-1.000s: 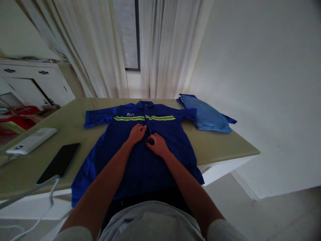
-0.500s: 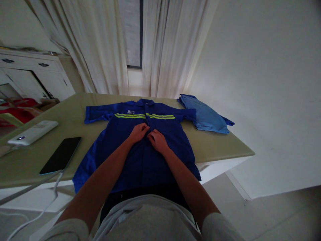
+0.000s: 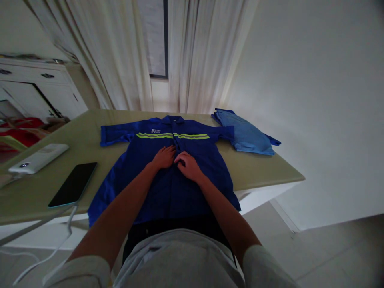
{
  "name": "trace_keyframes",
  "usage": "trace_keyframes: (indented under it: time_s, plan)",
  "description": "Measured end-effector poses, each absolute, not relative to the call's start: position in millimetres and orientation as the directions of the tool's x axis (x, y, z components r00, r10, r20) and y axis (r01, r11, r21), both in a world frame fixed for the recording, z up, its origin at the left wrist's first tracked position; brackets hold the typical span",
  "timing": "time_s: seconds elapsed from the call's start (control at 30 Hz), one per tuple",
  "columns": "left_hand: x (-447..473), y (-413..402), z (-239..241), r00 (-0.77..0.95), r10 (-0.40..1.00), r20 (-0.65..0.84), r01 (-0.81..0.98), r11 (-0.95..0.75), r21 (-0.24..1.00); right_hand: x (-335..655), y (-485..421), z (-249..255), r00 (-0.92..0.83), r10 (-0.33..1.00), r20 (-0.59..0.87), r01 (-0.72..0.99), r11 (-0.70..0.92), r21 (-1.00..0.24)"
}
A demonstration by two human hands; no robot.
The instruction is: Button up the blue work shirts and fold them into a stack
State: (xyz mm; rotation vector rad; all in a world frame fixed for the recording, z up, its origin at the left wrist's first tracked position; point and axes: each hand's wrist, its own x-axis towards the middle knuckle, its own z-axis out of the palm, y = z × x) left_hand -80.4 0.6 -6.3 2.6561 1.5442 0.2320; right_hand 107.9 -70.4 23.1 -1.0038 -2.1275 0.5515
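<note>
Head-cam view: a royal-blue short-sleeved work shirt point(image 3: 189, 200) lies front up on a green-topped table point(image 3: 258, 174), collar at the far end, hem past the near edge by the wearer's body. A yellow-green reflective stripe point(image 3: 192, 137) crosses the chest; a small white logo point(image 3: 155, 131), text too small to read, sits above it. Both bare hands are at the front placket point(image 3: 177, 144), just below the stripe. What's changed vs ½ s ago: the L hand point(image 3: 164, 157) has flattened, fingers now laid out on the cloth, tips near the placket edge; can't tell if it grips anything. The R hand point(image 3: 188, 166) is more curled, thumb & index drawn tog. right at the placket; whether a fold or button is caught btwn them is too small to tell. Shirt pos. basically same. Judging by that, the work stays on one spot mid-placket, w/ L prob. steadying fabric & R doing the finer part. Nearby, unchanged: a light-blue folded garment point(image 3: 250, 136), w/ darker blue cloth under it, meeting the shirt's R-side sleeve; on the L, a black-screened smartphone point(image 3: 73, 185) w/ a white cable point(image 3: 70, 226) at its near end, plus a white power-bank-like device point(image 3: 40, 158) beyond.
</note>
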Motion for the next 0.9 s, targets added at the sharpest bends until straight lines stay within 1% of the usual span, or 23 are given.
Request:
trace_keyframes:
  time_s: [0.07, 0.13, 0.2, 0.3, 0.37, 0.43, 0.5, 0.57, 0.63, 0.7, 0.77, 0.9]
  plan:
    - [-80, 14, -1, 0.457, 0.884, 0.097, 0.874, -0.467, 0.133, 105, -86, 27, -0.602, 0.725, 0.334, 0.464, 0.658, -0.592]
    - [-81, 27, 5, 0.42, 0.896, 0.144, 0.88, -0.441, 0.176, 104, -102, 27, -0.65, 0.707, 0.277, 0.499, 0.672, -0.547]
    - [-81, 33, 10, 0.394, 0.888, 0.235, 0.872, -0.442, 0.208, 104, -113, 24, -0.626, 0.732, 0.269, 0.555, 0.66, -0.505]
    - [-81, 27, 11, 0.374, 0.843, 0.387, 0.861, -0.471, 0.193, 104, -119, 22, -0.56, 0.781, 0.278, 0.615, 0.616, -0.492]
    - [-82, 18, 9, 0.381, 0.821, 0.425, 0.852, -0.491, 0.184, 104, -118, 22, -0.518, 0.806, 0.288, 0.639, 0.588, -0.496]
    - [-86, 10, 7, 0.411, 0.815, 0.41, 0.811, -0.532, 0.245, 103, -115, 22, -0.49, 0.821, 0.294, 0.647, 0.568, -0.508]
    - [-93, 5, 7, 0.409, 0.819, 0.402, 0.729, -0.558, 0.396, 104, -113, 21, -0.454, 0.839, 0.299, 0.642, 0.541, -0.543]
    - [-101, 0, 8, 0.369, 0.849, 0.378, 0.63, -0.528, 0.57, 105, -111, 19, -0.412, 0.857, 0.309, 0.628, 0.513, -0.585]
    - [-108, -6, 10, 0.383, 0.874, 0.299, 0.554, -0.476, 0.683, 107, -111, 17, -0.393, 0.866, 0.308, 0.615, 0.497, -0.612]
    - [-111, -12, 12, 0.474, 0.859, 0.194, 0.503, -0.445, 0.741, 108, -110, 15, -0.391, 0.871, 0.298, 0.61, 0.488, -0.624]
    - [-109, -18, 15, 0.537, 0.834, 0.129, 0.444, -0.409, 0.797, 109, -109, 14, -0.384, 0.874, 0.298, 0.597, 0.482, -0.641]
    - [-98, -25, 18, 0.536, 0.839, 0.098, 0.301, -0.298, 0.906, 112, -108, 12, -0.409, 0.845, 0.344, 0.526, 0.527, -0.668]
